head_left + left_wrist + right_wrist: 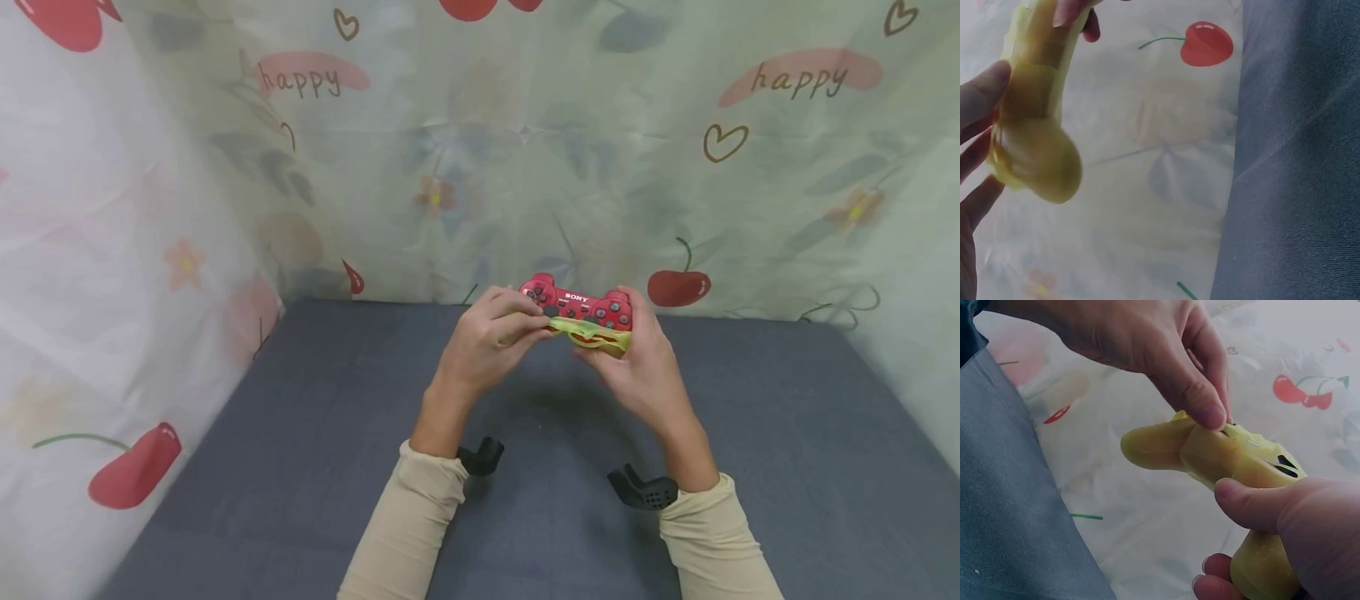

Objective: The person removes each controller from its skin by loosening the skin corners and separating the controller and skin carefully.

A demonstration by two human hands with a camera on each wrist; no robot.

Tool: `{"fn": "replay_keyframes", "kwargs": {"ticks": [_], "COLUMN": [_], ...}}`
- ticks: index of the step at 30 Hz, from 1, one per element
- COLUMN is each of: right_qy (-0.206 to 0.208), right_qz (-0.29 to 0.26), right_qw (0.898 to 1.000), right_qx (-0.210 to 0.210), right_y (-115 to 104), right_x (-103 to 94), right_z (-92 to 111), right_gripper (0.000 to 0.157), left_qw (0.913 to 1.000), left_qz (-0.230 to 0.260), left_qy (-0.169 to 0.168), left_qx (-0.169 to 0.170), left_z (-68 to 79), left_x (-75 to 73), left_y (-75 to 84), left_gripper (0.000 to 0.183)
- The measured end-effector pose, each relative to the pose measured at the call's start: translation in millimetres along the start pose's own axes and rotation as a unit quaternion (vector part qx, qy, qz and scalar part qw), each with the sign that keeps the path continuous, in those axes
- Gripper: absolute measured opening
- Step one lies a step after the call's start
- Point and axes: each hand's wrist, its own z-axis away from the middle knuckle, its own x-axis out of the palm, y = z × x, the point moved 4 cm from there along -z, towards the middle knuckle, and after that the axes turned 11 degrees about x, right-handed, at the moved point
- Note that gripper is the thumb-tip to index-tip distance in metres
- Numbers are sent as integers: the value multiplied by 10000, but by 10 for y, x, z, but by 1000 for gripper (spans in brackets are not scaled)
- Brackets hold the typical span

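A red Sony game controller (577,302) is held in the air above the grey mat (300,467), with a yellow-green silicone cover (592,335) stretched over its near side. My left hand (491,333) pinches the cover's left end between thumb and fingers. My right hand (637,358) grips the right grip of the controller and cover. In the right wrist view the yellow cover (1222,456) shows its cut-out holes, the left hand's fingers (1204,406) pinching it from above. In the left wrist view the cover's rounded horn (1038,150) fills the left side.
A grey mat covers the table. Cloth backdrops printed with cherries, hearts and "happy" (300,79) close in the back and both sides. Two black wrist camera mounts (480,457) (641,490) sit below my forearms.
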Motion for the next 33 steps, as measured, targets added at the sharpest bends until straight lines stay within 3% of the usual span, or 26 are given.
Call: {"fn": "replay_keyframes", "kwargs": {"ticks": [6,10,13,15,19,21,24,27,33], "right_qy": [-38,-135,-253,-331,-471,-538,-643,-757,-865], "right_qz": [-225,-335,-411,-484,-690,-753,-805,-896,-1029], "right_qw": [9997,9993,9987,9980,9959,9947,9926,9901,9865], "right_qx": [113,134,181,227,359,451,641,767,939], "right_y": [-5,-4,17,40,70,86,127,170,227], "right_x": [-21,-39,-56,-72,-129,-169,-228,-273,-319], "right_z": [-9,-25,-31,-32,-19,-17,-26,-41,-49], "right_gripper": [87,85,86,87,89,90,90,88,87], "left_qw": [9998,9980,9929,9845,9554,9427,9333,9359,9526], "left_qz": [-43,205,527,890,1815,2203,2549,2586,2230], "left_qy": [142,294,188,-29,-563,-768,-902,-770,-190], "left_qx": [-102,-522,-1047,-1512,-2262,-2386,-2362,-2267,-2063], "left_z": [-7,3,30,59,126,134,125,120,130], "left_x": [7,1,9,33,109,139,161,177,194], "left_y": [-4,-28,-62,-95,-135,-135,-117,-110,-111], "left_gripper": [23,38,60,78,104,108,106,100,85]}}
